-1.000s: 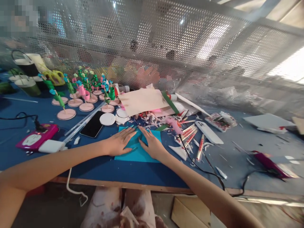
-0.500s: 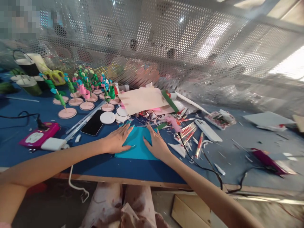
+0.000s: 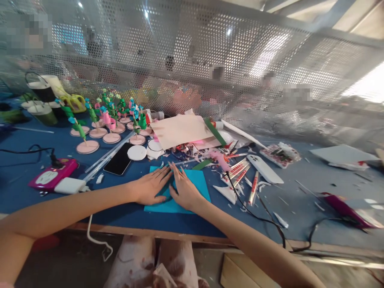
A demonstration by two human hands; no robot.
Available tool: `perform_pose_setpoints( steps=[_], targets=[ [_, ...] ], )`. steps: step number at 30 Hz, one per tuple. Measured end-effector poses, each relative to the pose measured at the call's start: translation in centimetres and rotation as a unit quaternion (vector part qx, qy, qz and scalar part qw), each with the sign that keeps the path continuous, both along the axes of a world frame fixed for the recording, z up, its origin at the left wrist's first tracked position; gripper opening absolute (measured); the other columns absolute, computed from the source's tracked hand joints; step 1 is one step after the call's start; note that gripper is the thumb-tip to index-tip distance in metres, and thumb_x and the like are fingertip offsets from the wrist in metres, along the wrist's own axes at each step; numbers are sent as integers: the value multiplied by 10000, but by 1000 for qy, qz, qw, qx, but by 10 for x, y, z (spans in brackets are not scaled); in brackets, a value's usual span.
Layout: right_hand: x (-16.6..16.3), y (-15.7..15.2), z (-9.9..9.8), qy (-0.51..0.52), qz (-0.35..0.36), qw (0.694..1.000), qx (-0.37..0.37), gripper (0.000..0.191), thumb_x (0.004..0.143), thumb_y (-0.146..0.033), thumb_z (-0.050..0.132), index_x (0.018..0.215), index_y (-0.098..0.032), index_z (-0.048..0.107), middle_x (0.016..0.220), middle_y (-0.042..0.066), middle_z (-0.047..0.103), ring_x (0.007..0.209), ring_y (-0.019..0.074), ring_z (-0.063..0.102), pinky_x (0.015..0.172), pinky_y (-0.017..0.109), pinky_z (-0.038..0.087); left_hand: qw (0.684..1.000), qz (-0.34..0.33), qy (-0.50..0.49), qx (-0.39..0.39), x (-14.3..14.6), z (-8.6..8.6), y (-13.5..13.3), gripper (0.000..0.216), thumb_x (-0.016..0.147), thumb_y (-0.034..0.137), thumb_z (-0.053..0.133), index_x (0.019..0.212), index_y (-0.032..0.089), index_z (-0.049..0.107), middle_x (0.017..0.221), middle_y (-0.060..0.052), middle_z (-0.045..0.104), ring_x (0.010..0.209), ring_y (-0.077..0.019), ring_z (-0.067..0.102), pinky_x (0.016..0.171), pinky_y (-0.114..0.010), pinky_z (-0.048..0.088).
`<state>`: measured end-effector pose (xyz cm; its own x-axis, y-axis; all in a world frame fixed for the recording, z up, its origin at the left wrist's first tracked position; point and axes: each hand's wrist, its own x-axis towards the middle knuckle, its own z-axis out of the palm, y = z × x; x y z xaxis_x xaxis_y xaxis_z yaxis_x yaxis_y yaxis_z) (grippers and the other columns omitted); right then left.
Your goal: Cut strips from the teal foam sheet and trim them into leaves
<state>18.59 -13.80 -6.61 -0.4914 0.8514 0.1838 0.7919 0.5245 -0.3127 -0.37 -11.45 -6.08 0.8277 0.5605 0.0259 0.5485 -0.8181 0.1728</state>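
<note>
A bright blue sheet of paper (image 3: 199, 184) lies on the dark blue tabletop close to the front edge. My left hand (image 3: 152, 186) rests flat on its left half, fingers stretched toward the far edge. On the middle of the sheet lies my right hand (image 3: 184, 188), also flat with its fingers extended. The fingertips of both hands meet or nearly meet near the sheet's upper middle. Neither hand grips anything. Just beyond the paper are a white disc (image 3: 137, 152) and a green strip (image 3: 202, 164).
Several small paper flowers on round pink bases (image 3: 87, 147) stand at the back left. A black phone (image 3: 118, 159), a magenta power socket (image 3: 54, 174), a pink glue gun (image 3: 220, 160), a white phone (image 3: 265, 169) and paper scraps surround the work area. A perforated metal screen (image 3: 186, 52) rises behind.
My right hand has slid left across the blue paper, close against my left hand, uncovering the sheet's right side. My left hand stays almost in place. The view has shifted slightly.
</note>
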Motion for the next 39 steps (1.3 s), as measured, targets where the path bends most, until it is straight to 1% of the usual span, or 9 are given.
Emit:
perform_pose_setpoints(
  steps=[5, 10, 14, 17, 22, 28, 31, 35, 39],
  targets=[
    [1, 9, 6, 34, 6, 999, -37, 845, 830, -328, 460, 1460, -139, -70, 1430, 156, 376, 1323, 258, 350, 1084, 482, 291, 999, 22, 5, -29, -1, 1, -2, 833, 818, 491, 447, 1429, 32, 114, 1499, -239, 107, 1392, -345, 111, 1105, -489, 218],
    [24, 13, 5, 38, 10, 999, -30, 808, 847, -342, 456, 1467, -194, -41, 1420, 110, 405, 1299, 259, 389, 1072, 474, 311, 997, 47, 33, -42, -5, 6, -4, 872, 812, 524, 434, 1430, 24, 75, 1501, -237, 108, 1397, -331, 95, 1102, -451, 232],
    [39, 12, 4, 46, -39, 998, -34, 785, 854, -377, 445, 1470, -198, -8, 1413, 111, 414, 1317, 294, 353, 987, 487, 411, 995, 74, 43, -41, -15, 5, -5, 939, 791, 606, 410, 1437, 41, 28, 1509, -229, 68, 1398, -333, 80, 1107, -454, 205],
    [43, 10, 3, 52, -76, 996, -23, 786, 848, -390, 443, 1471, -200, 3, 1398, 120, 434, 1283, 315, 401, 922, 483, 462, 996, 84, 38, -18, -22, 1, -5, 976, 773, 665, 378, 1442, 59, 4, 1510, -224, 64, 1397, -339, 91, 1111, -458, 179],
    [42, 10, -2, 37, -160, 986, 22, 814, 831, -430, 445, 1464, -114, 43, 1395, 183, 418, 1237, 335, 454, 911, 459, 465, 997, 71, 28, 31, -26, -5, -4, 969, 765, 691, 361, 1453, 113, -4, 1515, -211, 61, 1392, -356, 109, 1100, -485, 166],
    [40, 10, -12, -3, -184, 980, 79, 838, 830, -427, 429, 1441, 3, 48, 1245, 233, 553, 1151, 305, 541, 1025, 464, 362, 993, 89, 62, 40, -23, 3, -6, 944, 734, 726, 375, 1457, 195, 83, 1506, -222, 118, 1375, -404, 138, 1057, -552, 184],
    [39, 9, -12, -15, -188, 977, 96, 806, 821, -437, 437, 1428, 3, 141, 1335, 246, 464, 1197, 315, 499, 1014, 456, 376, 991, 97, 88, 38, -16, 16, -4, 942, 717, 710, 438, 1451, 208, 128, 1481, -232, 215, 1355, -405, 218, 1037, -562, 205],
    [38, 7, -7, -23, -192, 978, 76, 679, 836, -435, 411, 1377, -37, 311, 1414, 217, 372, 1200, 321, 495, 935, 426, 451, 984, 141, 84, 74, 6, 32, 8, 821, 789, 519, 532, 1424, 116, 205, 1358, -249, 420, 1257, -364, 402, 980, -456, 338],
    [38, 5, -7, -15, -160, 983, 85, 586, 843, -411, 414, 1316, -66, 400, 1387, 201, 420, 1222, 309, 475, 951, 428, 444, 985, 147, 61, 63, 27, 37, 29, 784, 740, 504, 606, 1312, 37, 342, 1311, -265, 434, 1198, -374, 434, 917, -428, 398]
  ],
)
